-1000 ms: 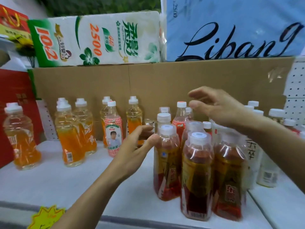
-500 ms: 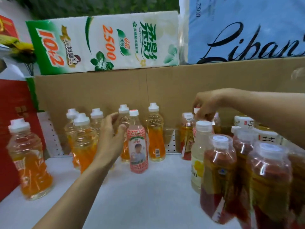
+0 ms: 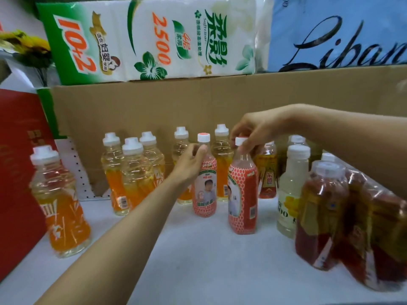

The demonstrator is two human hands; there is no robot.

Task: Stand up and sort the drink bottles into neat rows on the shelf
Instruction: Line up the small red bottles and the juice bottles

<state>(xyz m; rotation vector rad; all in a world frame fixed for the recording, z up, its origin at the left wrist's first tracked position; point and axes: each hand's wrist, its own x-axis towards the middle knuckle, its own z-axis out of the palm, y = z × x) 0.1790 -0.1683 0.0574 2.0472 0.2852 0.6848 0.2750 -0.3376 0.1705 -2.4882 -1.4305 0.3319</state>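
Two small bottles with red-patterned labels stand mid-shelf. My right hand (image 3: 253, 130) pinches the white cap and neck of the nearer one (image 3: 242, 194), which leans slightly. My left hand (image 3: 190, 165) reaches to the other red-labelled bottle (image 3: 204, 190), fingers curved against its shoulder; whether it grips is unclear. Several orange drink bottles (image 3: 130, 172) stand behind at the left, and one larger orange bottle (image 3: 59, 205) stands apart at the far left. Dark red tea bottles (image 3: 321, 212) crowd the right front, with a pale bottle (image 3: 290, 190) beside them.
The white shelf (image 3: 198, 260) is backed by a cardboard wall (image 3: 154, 106). A red box (image 3: 17, 161) bounds the left side. Tissue packs (image 3: 149, 38) lie on top of the cardboard. More tea bottles (image 3: 267, 172) stand at the back right.
My right hand has brought a red-labelled bottle from the back right down beside the other one. My left hand has shifted right from the orange bottles to the first red-labelled bottle.
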